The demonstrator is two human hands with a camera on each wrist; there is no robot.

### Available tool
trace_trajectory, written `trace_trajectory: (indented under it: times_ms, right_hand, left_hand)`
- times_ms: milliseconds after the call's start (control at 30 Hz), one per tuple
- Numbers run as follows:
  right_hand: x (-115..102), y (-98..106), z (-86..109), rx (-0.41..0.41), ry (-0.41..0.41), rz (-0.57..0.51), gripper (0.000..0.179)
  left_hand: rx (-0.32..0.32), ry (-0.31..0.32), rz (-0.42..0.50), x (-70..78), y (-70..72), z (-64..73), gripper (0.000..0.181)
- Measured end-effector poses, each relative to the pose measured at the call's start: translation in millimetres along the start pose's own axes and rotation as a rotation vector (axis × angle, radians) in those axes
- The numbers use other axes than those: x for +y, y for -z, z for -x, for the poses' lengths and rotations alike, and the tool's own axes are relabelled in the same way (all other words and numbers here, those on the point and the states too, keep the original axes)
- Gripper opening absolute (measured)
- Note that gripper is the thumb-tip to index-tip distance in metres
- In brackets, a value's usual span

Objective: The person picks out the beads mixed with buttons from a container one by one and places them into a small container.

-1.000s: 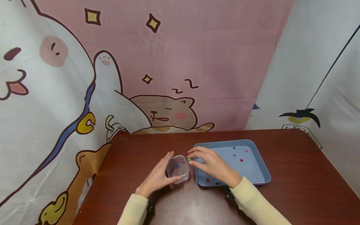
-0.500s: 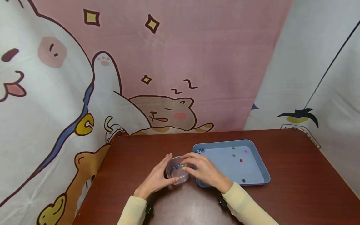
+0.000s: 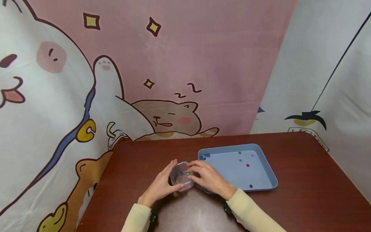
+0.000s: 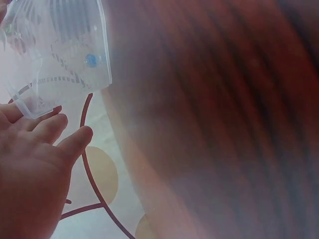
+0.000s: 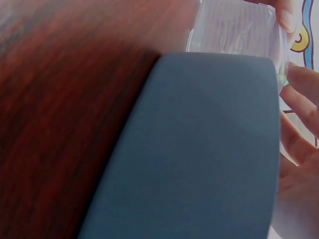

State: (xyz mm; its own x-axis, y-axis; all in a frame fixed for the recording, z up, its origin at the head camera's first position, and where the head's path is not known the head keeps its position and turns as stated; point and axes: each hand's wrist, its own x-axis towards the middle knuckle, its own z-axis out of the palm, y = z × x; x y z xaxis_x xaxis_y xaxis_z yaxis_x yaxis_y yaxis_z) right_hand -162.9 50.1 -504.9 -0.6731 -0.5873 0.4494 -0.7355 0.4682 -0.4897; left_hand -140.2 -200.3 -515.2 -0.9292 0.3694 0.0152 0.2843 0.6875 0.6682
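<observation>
My left hand holds a clear plastic container, with the thumb on the near side and fingers along the far left side. A blue bead lies inside; it also shows through the wall in the left wrist view. Over the container's right side, my right hand pinches a small green bead between thumb and fingertips. In the right wrist view that green bead shows by the fingertips, right at the container's edge.
Right of the container stands a shallow blue tray. Several blue and dark beads cluster in its far left corner. Scattered green, pink, grey, red and dark pieces lie across it. A cartoon-printed cloth hangs behind the brown table.
My right hand has moved left from the tray's edge to over the container, bringing the green bead with it. The left hand keeps its grip on the container.
</observation>
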Motion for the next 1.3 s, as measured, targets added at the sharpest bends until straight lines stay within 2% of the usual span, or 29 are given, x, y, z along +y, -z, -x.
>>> trace_trajectory:
  times_ms: [467, 633, 867, 1100, 1300]
  right_hand:
    - [-2.5, 4.3, 0.4, -0.026, -0.029, -0.005, 0.023]
    - [-7.1, 19.7, 0.2, -0.046, -0.068, -0.045, 0.034]
    - [-5.8, 49.3, 0.4, -0.007, -0.094, -0.058, 0.049]
    - [3.2, 73.6, 3.9, 0.016, -0.123, 0.023, 0.056]
    - [16.4, 86.0, 6.4, -0.028, -0.161, 0.055, 0.057]
  left_hand:
    - [0.009, -0.010, -0.006, -0.1, 0.3, -1.7, 0.101]
    - [0.012, -0.010, -0.009, 1.2, 0.7, -2.2, 0.100]
    - [0.019, -0.008, -0.001, 2.3, 0.6, -3.0, 0.100]
    - [0.025, -0.005, -0.002, 2.0, 0.6, -3.5, 0.100]
    - [0.009, 0.015, 0.009, 0.8, -0.4, -0.1, 0.103]
